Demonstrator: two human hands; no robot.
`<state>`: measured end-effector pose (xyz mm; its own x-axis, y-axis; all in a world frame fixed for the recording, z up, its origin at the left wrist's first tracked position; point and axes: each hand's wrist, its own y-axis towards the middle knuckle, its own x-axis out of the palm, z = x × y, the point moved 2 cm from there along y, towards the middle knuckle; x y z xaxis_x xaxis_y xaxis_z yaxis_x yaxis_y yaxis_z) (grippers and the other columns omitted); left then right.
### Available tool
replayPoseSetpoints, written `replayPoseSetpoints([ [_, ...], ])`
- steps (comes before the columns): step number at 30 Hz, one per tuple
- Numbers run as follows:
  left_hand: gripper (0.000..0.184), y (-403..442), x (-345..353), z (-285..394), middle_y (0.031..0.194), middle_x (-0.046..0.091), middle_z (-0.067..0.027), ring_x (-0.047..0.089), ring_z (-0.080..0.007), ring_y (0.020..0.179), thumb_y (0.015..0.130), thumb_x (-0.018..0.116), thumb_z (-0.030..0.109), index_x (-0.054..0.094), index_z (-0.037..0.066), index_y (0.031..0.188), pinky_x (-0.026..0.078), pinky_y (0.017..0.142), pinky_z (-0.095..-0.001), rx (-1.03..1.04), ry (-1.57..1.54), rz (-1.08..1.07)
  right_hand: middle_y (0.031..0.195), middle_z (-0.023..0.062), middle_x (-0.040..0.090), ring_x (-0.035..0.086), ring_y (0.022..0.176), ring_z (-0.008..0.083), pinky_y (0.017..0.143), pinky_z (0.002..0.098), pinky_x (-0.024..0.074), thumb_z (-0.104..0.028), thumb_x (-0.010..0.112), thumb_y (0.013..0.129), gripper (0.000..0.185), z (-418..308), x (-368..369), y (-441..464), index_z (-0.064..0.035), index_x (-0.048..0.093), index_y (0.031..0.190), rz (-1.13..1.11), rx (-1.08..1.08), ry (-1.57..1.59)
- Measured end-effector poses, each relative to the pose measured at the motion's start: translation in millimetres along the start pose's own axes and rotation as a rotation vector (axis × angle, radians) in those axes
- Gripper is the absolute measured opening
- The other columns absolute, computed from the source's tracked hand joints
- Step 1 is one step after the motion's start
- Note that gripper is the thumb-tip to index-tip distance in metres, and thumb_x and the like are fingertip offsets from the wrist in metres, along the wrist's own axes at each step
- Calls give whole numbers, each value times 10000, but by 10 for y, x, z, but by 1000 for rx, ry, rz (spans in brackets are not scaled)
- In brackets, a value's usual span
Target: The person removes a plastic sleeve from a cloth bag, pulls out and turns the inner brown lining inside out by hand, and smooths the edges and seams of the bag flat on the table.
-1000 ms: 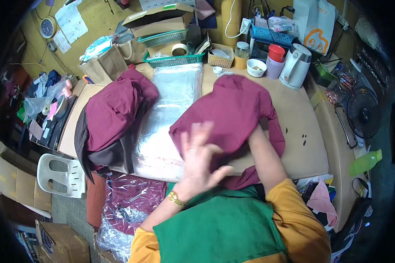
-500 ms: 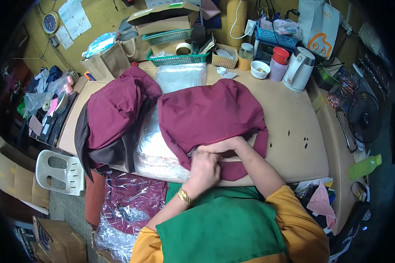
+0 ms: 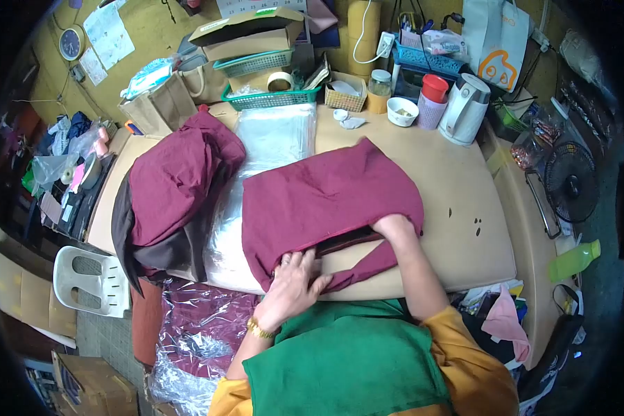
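Observation:
A maroon cloth piece (image 3: pixel 326 194), bag-like in outline with a loose band along its near side, lies spread over the table. Its near edge gapes and shows a dark inside. My left hand (image 3: pixel 295 281) rests on the near left edge of this cloth, fingers stretched and thumb apart. At the right end of the opening is my right hand (image 3: pixel 393 227), reaching into the cloth so that its fingers are hidden. A second heap of maroon and dark cloth (image 3: pixel 177 180) sits to the left. Between the two lie clear plastic sleeves (image 3: pixel 274 135), partly covered by the cloth.
Along the back stand green baskets (image 3: pixel 270 99), a jar (image 3: pixel 379 84), a white bowl (image 3: pixel 401 112), a lidded cup (image 3: pixel 432 104) and a kettle (image 3: pixel 466 111). A white plastic stool (image 3: pixel 90 277) is at left. Plastic-wrapped maroon cloth (image 3: pixel 204 326) lies below the table edge.
The maroon cloth is flatter, with its near opening wider. My hands have moved apart: the left is lower and left with fingers spread, the right has gone to the opening's right end.

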<state>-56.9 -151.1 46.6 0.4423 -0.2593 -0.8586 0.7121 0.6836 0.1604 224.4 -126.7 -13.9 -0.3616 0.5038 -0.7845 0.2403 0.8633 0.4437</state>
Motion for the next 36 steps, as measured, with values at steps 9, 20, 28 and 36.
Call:
replayPoseSetpoints([
  [9, 491, 130, -315, 223, 1102, 635, -128, 584, -334, 1070, 723, 802, 134, 639, 82, 1183, 440, 915, -424, 246, -139, 164, 1326, 223, 578, 528, 1256, 370, 1083, 447, 388, -430, 473, 931, 529, -1122, -216, -33, -71, 588, 1302, -790, -174, -45],
  [20, 62, 122, 177, 233, 843, 665, -138, 673, -276, 781, 844, 709, 33, 662, 7, 875, 528, 697, -352, 139, -522, 113, 1312, 210, 588, 552, 1219, 354, 1053, 449, 405, -272, 602, 906, 428, -500, 133, -158, -34, 601, 1261, -329, -24, 268],
  [28, 518, 103, -21, -652, 1374, 464, -166, 518, -284, 1204, 882, 633, 50, 439, -5, 1359, 480, 964, -397, -185, -681, 652, 1315, 207, 587, 553, 1219, 350, 1052, 445, 406, -281, 609, 907, 435, -771, -1007, 410, -34, 599, 1265, -386, -123, 454],
  [36, 603, 216, 282, -272, 1422, 492, -170, 524, -221, 1221, 1019, 544, 336, 351, 36, 1505, 417, 1050, -358, -177, -935, 90, 1317, 204, 587, 554, 1220, 346, 1052, 441, 407, -289, 616, 909, 442, -1200, -375, 65, -33, 596, 1269, -856, -243, 260],
])
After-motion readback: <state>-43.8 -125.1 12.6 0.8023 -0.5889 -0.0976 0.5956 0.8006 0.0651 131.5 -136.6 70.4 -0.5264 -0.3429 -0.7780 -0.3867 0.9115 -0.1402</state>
